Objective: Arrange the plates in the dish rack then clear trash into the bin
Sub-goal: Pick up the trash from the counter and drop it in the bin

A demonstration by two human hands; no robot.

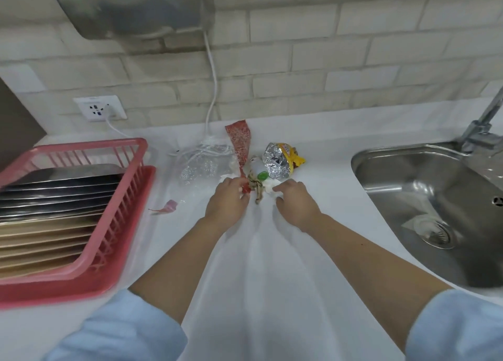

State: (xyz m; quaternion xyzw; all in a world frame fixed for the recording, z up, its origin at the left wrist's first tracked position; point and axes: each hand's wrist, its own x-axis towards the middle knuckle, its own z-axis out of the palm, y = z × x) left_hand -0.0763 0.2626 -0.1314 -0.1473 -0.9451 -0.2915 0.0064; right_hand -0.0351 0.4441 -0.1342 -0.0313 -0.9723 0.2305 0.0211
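A pink dish rack (81,257) at the left holds several plates (51,211) standing on edge, dark ones behind and tan ones in front. A pile of trash lies mid-counter: a red wrapper (239,140), a crumpled foil snack bag (279,160), a small white bottle with a green cap (258,170), a clear plastic bag (204,164), white tissue (272,185) and brown scraps (257,192). My left hand (227,200) pinches the red wrapper's lower end. My right hand (295,201) rests on the tissue with fingers curled. No bin is in view.
A steel sink (430,203) with a faucet (484,121) fills the right side. A white cord (212,88) hangs from the wall appliance (136,9) down to the counter. A wall socket (99,111) sits behind the rack. A pink scrap (168,207) lies beside the rack.
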